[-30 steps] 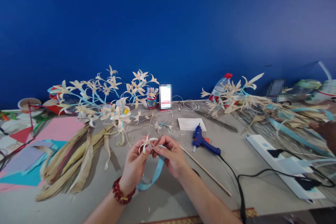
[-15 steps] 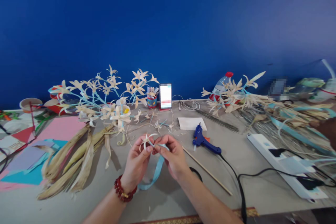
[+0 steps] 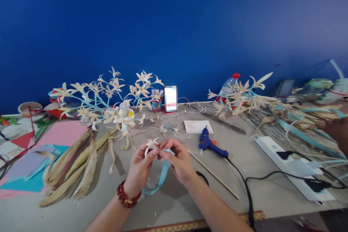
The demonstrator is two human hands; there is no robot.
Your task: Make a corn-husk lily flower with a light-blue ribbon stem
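Observation:
My left hand is closed around the base of a small cream husk flower, whose petals spread above the thumb. Beside it, my right hand pinches a pale blue ribbon strip close to the flower's stem. The strip's free length hangs below the fingers in a curve toward the table. Fingertips of both hands nearly meet and cover most of the stem. Behind them, finished husk flowers on blue-wrapped branches stand at the back left, and two tiny flowers lie on the table.
To the right are a blue glue gun, a thin wooden stick and a white power strip with black cords. Dried corn husks and coloured paper lie left. A phone stands at the back. Another person's hand shows far right.
Both hands stay together around the flower's stem, which has turned slightly in the fingers. The view has shifted a little. At far right, the other person's hand has come further into view.

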